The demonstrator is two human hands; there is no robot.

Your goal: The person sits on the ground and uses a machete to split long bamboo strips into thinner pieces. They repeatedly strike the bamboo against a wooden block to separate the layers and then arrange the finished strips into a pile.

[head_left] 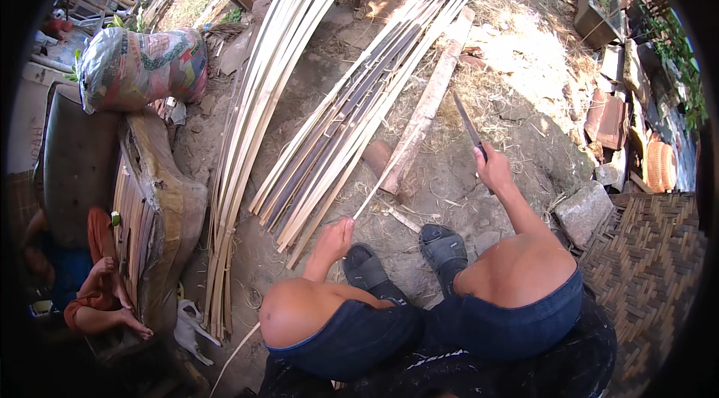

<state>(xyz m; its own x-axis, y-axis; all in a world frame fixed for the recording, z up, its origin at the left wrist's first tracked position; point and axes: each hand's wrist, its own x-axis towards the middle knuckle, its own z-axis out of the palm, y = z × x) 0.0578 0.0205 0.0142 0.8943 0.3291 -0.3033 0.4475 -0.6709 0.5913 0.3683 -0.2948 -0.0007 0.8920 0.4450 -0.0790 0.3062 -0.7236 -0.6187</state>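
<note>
My left hand [332,245] is closed around a thin pale bamboo strip [371,197]. Its far part slants up and right to a long wooden pole [433,102] lying on the ground. A pale length trailing beside my left knee looks like the same strip. In my right hand [494,166] is a knife [467,120], its long dark blade pointing up and away from me. The blade is apart from the strip. Ahead of my left hand lies a bundle of split bamboo strips [358,115], some pale and some dark.
Another bundle of pale strips [258,91] lies further left. A stuffed patterned sack [142,68] rests on a worn seat. At far left another person [105,278] sits near a white cat [190,329]. To the right are a stone block [584,212] and a woven mat [648,271].
</note>
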